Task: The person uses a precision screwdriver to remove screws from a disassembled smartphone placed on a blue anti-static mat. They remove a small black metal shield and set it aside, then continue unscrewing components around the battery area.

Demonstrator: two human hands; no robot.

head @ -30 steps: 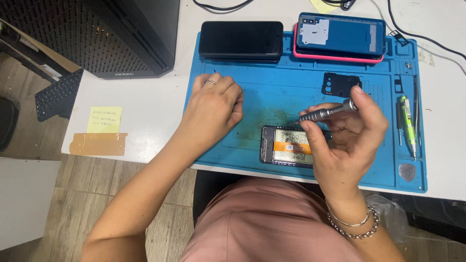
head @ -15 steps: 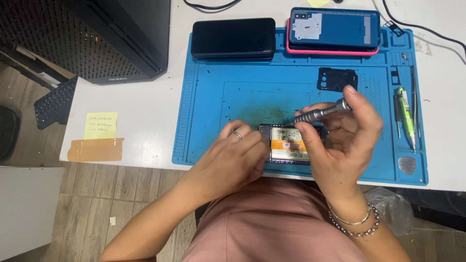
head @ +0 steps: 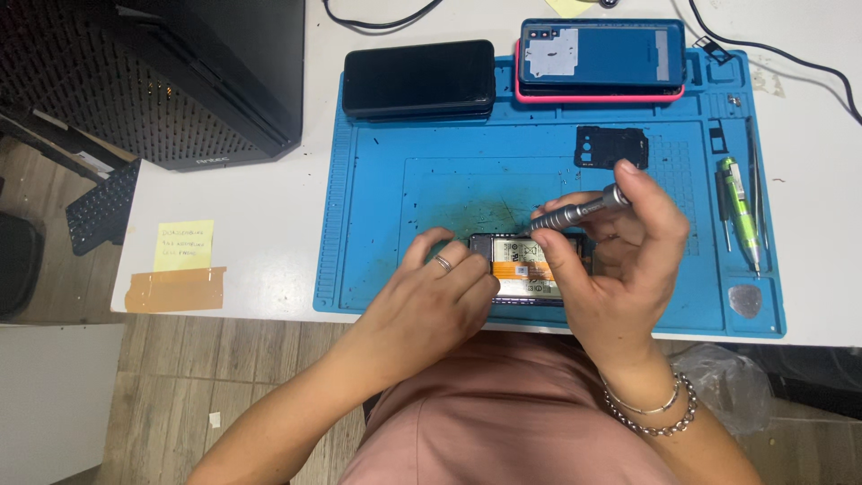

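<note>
The left hand (head: 431, 301) lies with fingers loosely spread on the left end of an opened phone (head: 530, 269) near the front edge of the blue mat (head: 377, 207). The right hand (head: 620, 269) pinches a metal screwdriver (head: 579, 211) over the phone, its tip probably hidden.

The left end of the opened phone (head: 530, 269) is covered by the left hand (head: 431, 305), its right end by the right hand (head: 620, 269). The screwdriver (head: 579, 212) tip is hidden behind the fingers. The computer case (head: 180, 72) and the cable (head: 781, 54) are cut off by the picture's edge. Writing on the yellow note (head: 184, 244) is too small to be read.
</note>
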